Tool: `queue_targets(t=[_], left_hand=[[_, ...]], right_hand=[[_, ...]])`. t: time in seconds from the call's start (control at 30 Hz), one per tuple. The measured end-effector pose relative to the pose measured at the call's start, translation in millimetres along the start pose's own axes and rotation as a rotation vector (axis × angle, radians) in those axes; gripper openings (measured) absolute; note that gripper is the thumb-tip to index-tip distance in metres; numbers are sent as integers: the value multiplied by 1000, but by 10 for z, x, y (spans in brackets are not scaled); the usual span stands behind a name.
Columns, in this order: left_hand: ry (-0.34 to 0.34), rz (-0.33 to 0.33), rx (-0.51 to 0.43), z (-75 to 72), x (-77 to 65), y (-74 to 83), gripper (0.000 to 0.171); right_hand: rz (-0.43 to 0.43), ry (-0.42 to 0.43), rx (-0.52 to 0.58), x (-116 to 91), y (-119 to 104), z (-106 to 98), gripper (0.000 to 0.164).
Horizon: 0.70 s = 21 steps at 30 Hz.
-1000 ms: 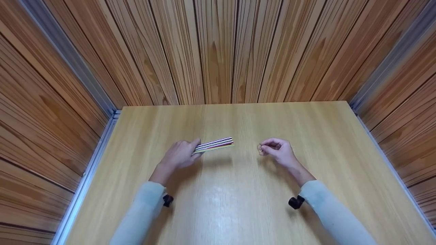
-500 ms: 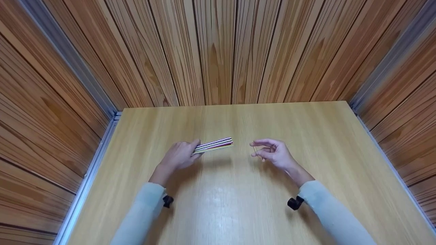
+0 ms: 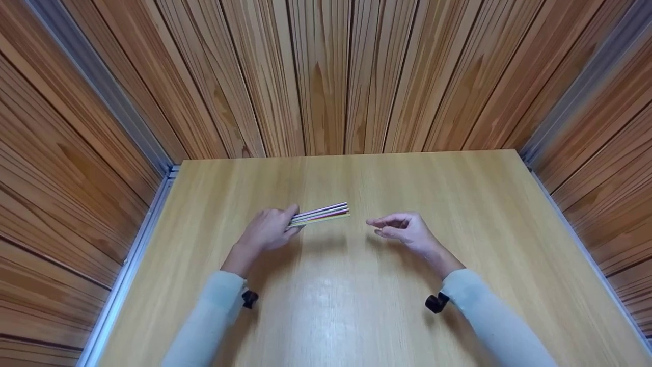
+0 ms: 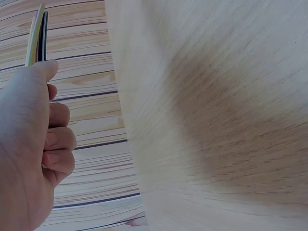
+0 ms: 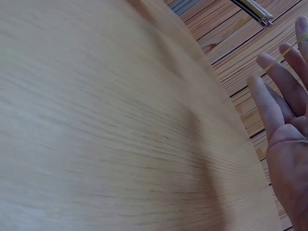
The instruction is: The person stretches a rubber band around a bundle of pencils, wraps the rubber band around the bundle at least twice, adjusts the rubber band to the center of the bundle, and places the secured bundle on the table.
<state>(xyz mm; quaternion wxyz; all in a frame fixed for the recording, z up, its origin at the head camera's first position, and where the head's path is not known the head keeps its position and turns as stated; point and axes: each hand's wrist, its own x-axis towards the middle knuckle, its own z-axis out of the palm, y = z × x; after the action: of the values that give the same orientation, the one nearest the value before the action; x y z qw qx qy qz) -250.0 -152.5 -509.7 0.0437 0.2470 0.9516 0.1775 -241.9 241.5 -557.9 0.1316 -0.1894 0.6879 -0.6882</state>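
My left hand (image 3: 269, 229) grips a bundle of slim coloured sticks (image 3: 323, 212), held above the table with the ends pointing right. White, purple, red and yellow show along them in the head view. From the left wrist, the thumb lies along the sticks (image 4: 37, 36) and the fingers curl below. My right hand (image 3: 405, 232) is a short way right of the stick ends, thumb and fingers spread apart. A thin yellow rubber band (image 5: 285, 52) is stretched across its fingertips in the right wrist view. In the head view the band hardly shows.
The pale wooden table (image 3: 326, 295) stretches under both hands. Wood-panelled walls (image 3: 326, 76) stand behind it and at both sides, with metal rails (image 3: 135, 234) along the edges. A small black camera sits at each wrist (image 3: 437, 303).
My right hand has gone from a pinch on the rubber band to spread fingers and has moved left, closer to the stick ends. My left hand and the sticks stay nearly still.
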Motion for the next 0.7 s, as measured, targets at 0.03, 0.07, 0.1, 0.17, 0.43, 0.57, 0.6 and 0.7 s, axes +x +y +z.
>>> queue_targets(t=[0.03, 0.07, 0.1, 0.17, 0.43, 0.57, 0.6, 0.7], left_hand=[[4, 0, 1, -2, 3, -1, 20], [6, 1, 9, -5, 5, 2, 20], [9, 2, 15, -6, 6, 4, 20], [15, 5, 24, -7, 8, 7, 20], [24, 34, 48, -24, 10, 13, 20], [19, 25, 38, -60, 45, 33, 20], [17, 20, 33, -69, 53, 40, 20], [9, 11, 27, -84, 73, 58, 21]], right_hand=[[-10, 10, -25, 8, 5, 8, 34], [-19, 20, -53, 15, 7, 14, 35], [-24, 30, -83, 20, 11, 18, 35], [-22, 45, -123, 18, 15, 25, 36], [17, 27, -104, -1, 47, 35, 61], [-25, 5, -55, 8, 41, 34, 75], [-34, -1, -43, 10, 39, 34, 77], [-51, -15, -24, 13, 29, 32, 81]])
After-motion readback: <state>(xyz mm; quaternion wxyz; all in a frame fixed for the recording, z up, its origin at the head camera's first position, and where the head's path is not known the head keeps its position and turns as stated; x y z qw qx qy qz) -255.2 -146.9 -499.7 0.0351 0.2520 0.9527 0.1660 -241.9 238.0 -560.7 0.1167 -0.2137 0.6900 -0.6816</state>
